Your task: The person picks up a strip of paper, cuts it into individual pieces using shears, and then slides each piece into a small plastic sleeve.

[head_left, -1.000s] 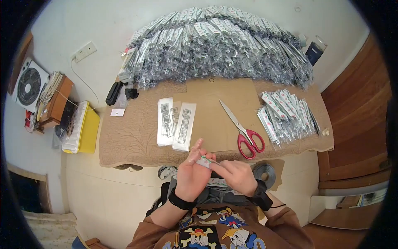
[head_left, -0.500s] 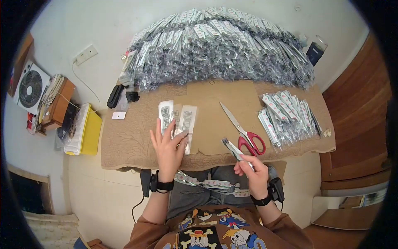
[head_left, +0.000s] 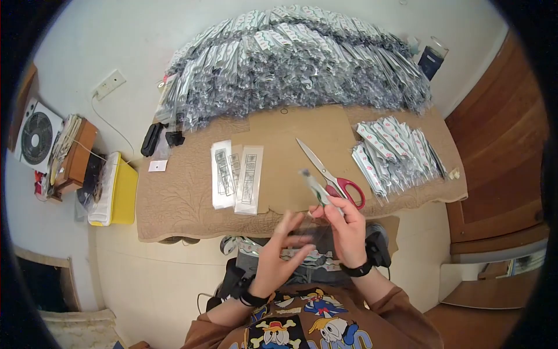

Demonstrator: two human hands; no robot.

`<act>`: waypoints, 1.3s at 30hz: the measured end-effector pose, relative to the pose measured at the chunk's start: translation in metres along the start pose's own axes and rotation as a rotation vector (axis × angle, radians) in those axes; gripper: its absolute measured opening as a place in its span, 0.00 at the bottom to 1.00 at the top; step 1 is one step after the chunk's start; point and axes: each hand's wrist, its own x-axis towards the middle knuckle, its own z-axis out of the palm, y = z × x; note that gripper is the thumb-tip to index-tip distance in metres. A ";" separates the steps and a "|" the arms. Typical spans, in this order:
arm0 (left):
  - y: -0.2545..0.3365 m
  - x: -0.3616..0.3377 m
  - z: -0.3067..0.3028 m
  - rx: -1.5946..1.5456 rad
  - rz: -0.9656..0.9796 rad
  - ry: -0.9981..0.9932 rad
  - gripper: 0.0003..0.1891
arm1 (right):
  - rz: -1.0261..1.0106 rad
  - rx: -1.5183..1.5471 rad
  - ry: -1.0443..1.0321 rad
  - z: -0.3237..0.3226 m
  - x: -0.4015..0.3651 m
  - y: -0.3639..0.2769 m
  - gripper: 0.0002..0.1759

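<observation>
My right hand (head_left: 344, 230) grips a narrow patterned packet (head_left: 317, 189) near the table's front edge, its dark end pointing up and left. My left hand (head_left: 282, 256) is blurred over my lap, fingers apart, close to my right hand. Flat clear printed sleeves (head_left: 222, 177) lie on brown cardboard (head_left: 279, 186) and the cloth. Red-handled scissors (head_left: 318, 161) lie just behind my right hand, partly covered by it. A smaller stack of filled packets (head_left: 392, 151) is at the right. Patterned strips (head_left: 314, 254) rest on my lap.
A huge heap of packets (head_left: 302, 70) fills the back of the table (head_left: 174, 203). A black object (head_left: 151, 139) and a small white card (head_left: 157, 166) are at the left. A dark cup (head_left: 430, 61) stands at the back right. A yellow bin (head_left: 124, 192) is beside the table.
My left hand has left the printed sleeves and moved down and right, toward my right hand. My right hand has shifted slightly left and up with the packet. The whole view has shifted slightly.
</observation>
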 end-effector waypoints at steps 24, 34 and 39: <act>-0.018 0.029 -0.011 -1.040 -0.519 0.271 0.14 | 0.257 0.236 0.014 0.012 -0.042 -0.001 0.11; -0.023 0.008 0.009 -0.837 -0.446 0.089 0.12 | -0.051 -0.141 0.024 0.017 -0.024 0.000 0.11; -0.020 0.026 -0.013 -0.962 -0.454 0.209 0.11 | -0.075 -0.176 -0.022 0.004 -0.024 -0.007 0.11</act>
